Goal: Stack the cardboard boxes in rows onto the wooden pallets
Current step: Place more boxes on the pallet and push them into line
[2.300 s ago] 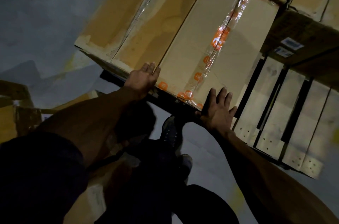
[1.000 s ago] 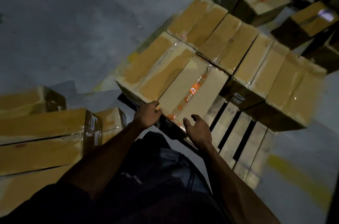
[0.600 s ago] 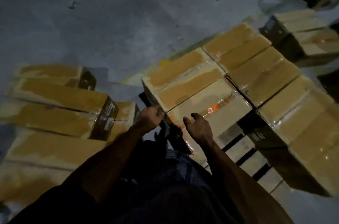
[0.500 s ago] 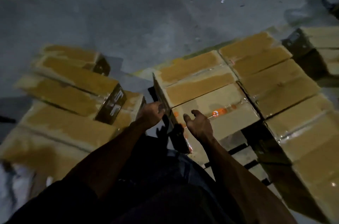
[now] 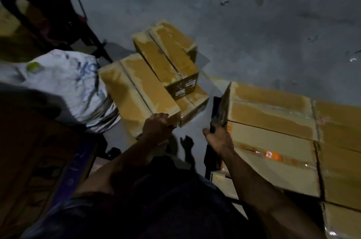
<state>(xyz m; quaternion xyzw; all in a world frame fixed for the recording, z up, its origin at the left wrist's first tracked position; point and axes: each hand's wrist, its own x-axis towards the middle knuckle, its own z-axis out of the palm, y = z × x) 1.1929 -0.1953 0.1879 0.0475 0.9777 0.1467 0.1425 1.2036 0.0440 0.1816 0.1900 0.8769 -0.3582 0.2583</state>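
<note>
My left grip [image 5: 158, 127] curls over the near corner of a loose cardboard box [image 5: 136, 92] on the floor [image 5: 244, 39], clutching it. My right grip [image 5: 219, 137] hangs beside the corner of the orange-taped box [image 5: 273, 152] on the wooden pallet [image 5: 222, 182]; whether it holds anything I cannot tell. Beyond my left grip, another box [image 5: 168, 55] lies across the stack. Left of that sits a white sack [image 5: 68, 80], and a dark chair [image 5: 50, 10] farther off.
</note>
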